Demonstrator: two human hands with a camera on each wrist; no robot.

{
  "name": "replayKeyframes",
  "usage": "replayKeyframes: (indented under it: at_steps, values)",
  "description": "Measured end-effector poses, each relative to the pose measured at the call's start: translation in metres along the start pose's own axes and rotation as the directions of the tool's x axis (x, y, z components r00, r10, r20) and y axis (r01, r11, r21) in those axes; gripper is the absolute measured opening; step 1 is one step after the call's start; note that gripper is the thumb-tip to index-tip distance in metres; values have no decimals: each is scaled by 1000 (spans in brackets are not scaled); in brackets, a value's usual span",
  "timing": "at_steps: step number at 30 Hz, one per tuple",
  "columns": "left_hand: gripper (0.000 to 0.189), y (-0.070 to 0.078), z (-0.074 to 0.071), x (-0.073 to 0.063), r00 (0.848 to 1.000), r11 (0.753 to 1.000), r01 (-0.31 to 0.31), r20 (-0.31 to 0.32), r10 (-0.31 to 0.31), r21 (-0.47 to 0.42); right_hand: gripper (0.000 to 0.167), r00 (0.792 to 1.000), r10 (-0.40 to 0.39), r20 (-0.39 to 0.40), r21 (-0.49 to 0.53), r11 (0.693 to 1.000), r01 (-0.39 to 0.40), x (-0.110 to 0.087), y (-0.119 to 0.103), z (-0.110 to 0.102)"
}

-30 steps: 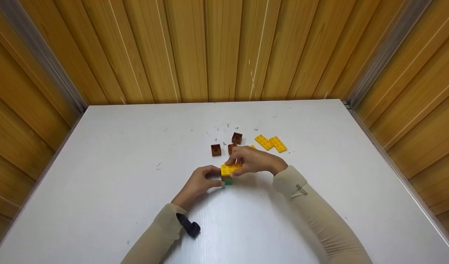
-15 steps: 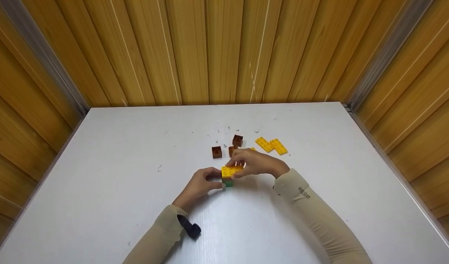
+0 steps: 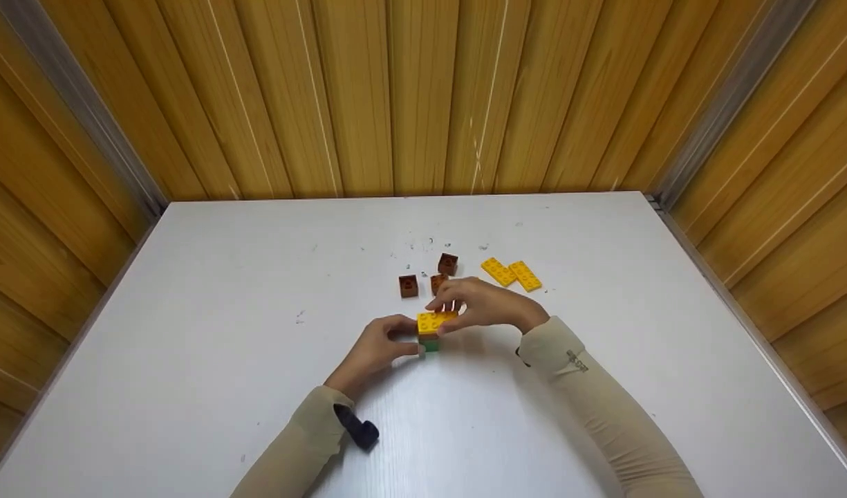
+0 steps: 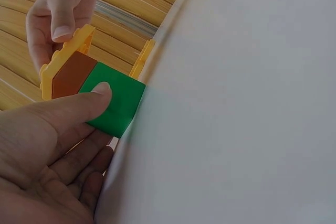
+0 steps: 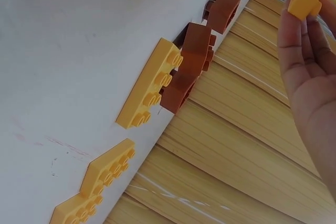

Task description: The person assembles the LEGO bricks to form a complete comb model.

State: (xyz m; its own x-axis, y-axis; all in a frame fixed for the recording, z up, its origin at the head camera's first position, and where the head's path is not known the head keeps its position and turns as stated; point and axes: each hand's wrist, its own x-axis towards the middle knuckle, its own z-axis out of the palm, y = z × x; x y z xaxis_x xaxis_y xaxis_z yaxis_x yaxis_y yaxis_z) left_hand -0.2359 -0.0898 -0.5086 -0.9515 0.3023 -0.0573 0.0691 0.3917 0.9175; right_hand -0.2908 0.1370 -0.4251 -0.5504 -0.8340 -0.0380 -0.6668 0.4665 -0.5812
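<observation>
In the left wrist view, a green brick (image 4: 128, 90) stands on the table with a brown brick (image 4: 73, 74) on it. A yellow studded plate (image 3: 430, 322) lies over the brown brick and reaches out past it toward the right hand. My left hand (image 3: 378, 346) grips the stack low down, its thumb flat on the green brick's side and the other fingers behind. From the other side my right hand (image 3: 485, 304) pinches the overhanging part of the yellow plate between thumb and fingers, partly covering it in the head view.
Beyond the hands lie loose brown bricks (image 3: 408, 286). Two yellow plates (image 3: 512, 274) touch each other farther right. Another yellow plate (image 5: 144, 85), mostly behind the right hand in the head view, lies beside the brown bricks. A wood-patterned wall (image 3: 423, 97) borders the white table (image 3: 257, 277).
</observation>
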Motion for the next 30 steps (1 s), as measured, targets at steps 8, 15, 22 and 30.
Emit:
replayKeyframes:
  at_steps: [8, 15, 22, 30]
  values:
    - [37, 1, 1, 0, 1000, 1000, 30, -5, -30, 5, 41, 1000, -7, -28, 63, 998, 8, 1, 5, -5]
    - [37, 1, 2, 1, 998, 998, 67, -6, -67, -4, 37, 998, 27, -63, 94, 995, -21, 0, 11, -11]
    - [37, 3, 2, 0, 997, 997, 74, -4, -74, 2, 35, 991, 31, -127, 105, 994, -18, 2, 20, -13]
    - [38, 3, 1, 0, 999, 998, 52, -4, -52, 23, 39, 982, 97, -159, 90, 992, -84, 7, 29, -15]
